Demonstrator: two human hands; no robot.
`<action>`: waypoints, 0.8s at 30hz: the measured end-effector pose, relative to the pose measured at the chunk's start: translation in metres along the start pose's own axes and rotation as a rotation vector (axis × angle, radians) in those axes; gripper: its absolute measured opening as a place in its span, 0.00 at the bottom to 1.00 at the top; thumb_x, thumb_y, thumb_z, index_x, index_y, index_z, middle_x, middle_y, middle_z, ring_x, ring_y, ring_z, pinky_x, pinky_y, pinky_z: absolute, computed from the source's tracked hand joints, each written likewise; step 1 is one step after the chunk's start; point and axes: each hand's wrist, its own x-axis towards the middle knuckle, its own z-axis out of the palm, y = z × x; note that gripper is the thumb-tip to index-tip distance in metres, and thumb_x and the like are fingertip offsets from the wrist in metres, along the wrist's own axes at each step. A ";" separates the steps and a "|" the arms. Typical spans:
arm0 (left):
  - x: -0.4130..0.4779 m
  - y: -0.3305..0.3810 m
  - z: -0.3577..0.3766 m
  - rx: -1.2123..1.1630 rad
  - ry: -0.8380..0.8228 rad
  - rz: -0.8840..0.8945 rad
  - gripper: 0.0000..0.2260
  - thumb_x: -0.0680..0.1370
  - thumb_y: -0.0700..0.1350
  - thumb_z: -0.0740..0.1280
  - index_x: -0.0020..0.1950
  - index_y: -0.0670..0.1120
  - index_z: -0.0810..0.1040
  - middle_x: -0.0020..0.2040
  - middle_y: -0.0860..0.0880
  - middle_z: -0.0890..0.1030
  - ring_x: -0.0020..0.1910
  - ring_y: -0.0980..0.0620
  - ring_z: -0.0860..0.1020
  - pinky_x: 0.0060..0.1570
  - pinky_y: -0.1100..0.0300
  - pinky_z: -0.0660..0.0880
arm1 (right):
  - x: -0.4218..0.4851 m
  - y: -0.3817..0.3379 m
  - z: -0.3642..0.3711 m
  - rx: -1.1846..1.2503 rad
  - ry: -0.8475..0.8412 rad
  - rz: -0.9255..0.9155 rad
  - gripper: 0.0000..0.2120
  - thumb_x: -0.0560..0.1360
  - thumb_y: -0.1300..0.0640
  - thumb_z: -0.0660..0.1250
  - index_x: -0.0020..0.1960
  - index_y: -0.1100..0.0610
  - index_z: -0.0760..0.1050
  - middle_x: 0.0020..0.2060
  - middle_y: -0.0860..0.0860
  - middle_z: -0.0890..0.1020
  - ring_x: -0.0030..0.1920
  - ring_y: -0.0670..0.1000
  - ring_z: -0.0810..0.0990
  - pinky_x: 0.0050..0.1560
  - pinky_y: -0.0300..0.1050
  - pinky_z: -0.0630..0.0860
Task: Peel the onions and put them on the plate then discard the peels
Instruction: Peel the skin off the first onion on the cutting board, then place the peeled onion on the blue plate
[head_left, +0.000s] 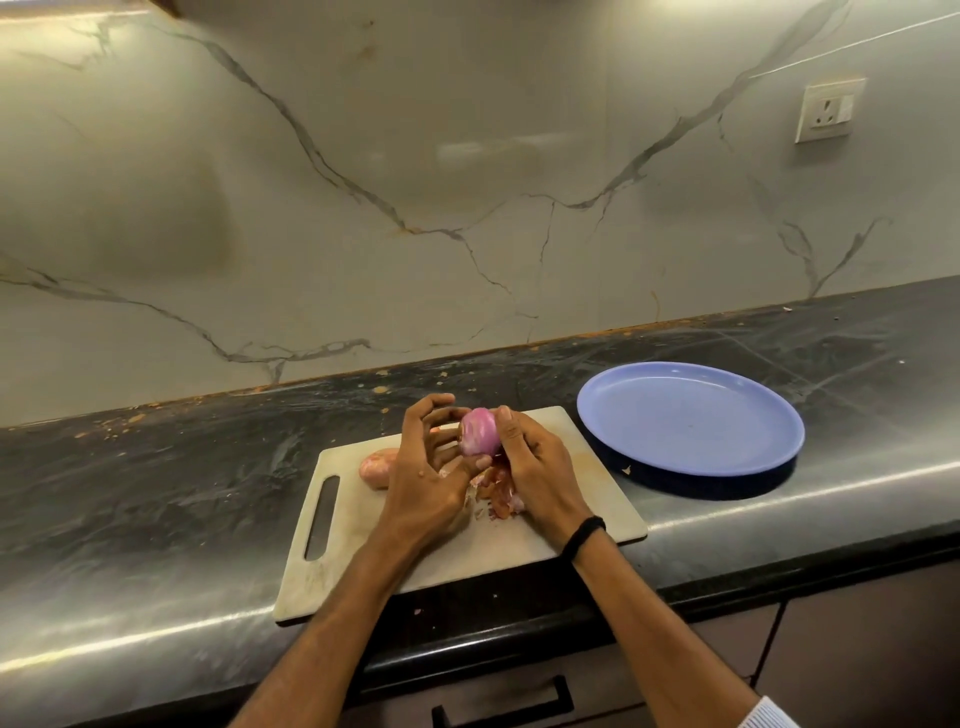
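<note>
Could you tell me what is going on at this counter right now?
A person is peeling a glossy purple onion, held between the left hand and the right hand above a pale rectangular cutting board. Loose papery peels lie on the board under the hands. A second, unpeeled brownish onion sits on the board beside the left hand. The round blue plastic plate on the dark counter holds no onion yet.

plate (691, 415) unobstructed, unpeeled onion (375, 468) beside hands (483, 467)
</note>
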 end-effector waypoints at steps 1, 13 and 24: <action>-0.001 0.000 0.001 0.014 -0.004 0.019 0.33 0.73 0.34 0.76 0.71 0.52 0.65 0.64 0.48 0.76 0.61 0.52 0.80 0.59 0.56 0.79 | 0.001 0.001 0.000 0.012 -0.007 0.009 0.26 0.77 0.33 0.55 0.59 0.49 0.79 0.48 0.47 0.84 0.49 0.47 0.82 0.51 0.50 0.81; -0.002 0.004 0.003 0.145 0.024 0.186 0.39 0.72 0.40 0.78 0.72 0.63 0.58 0.65 0.46 0.75 0.64 0.51 0.78 0.62 0.51 0.78 | 0.001 -0.006 -0.005 0.118 -0.018 0.089 0.18 0.78 0.44 0.63 0.61 0.54 0.77 0.51 0.52 0.83 0.51 0.51 0.83 0.51 0.52 0.82; 0.003 -0.009 0.003 0.278 0.083 0.161 0.37 0.71 0.45 0.80 0.72 0.49 0.61 0.63 0.48 0.72 0.61 0.52 0.75 0.60 0.55 0.75 | 0.037 -0.012 -0.086 -0.414 0.318 0.123 0.22 0.72 0.40 0.71 0.56 0.55 0.78 0.46 0.47 0.82 0.46 0.46 0.81 0.46 0.39 0.78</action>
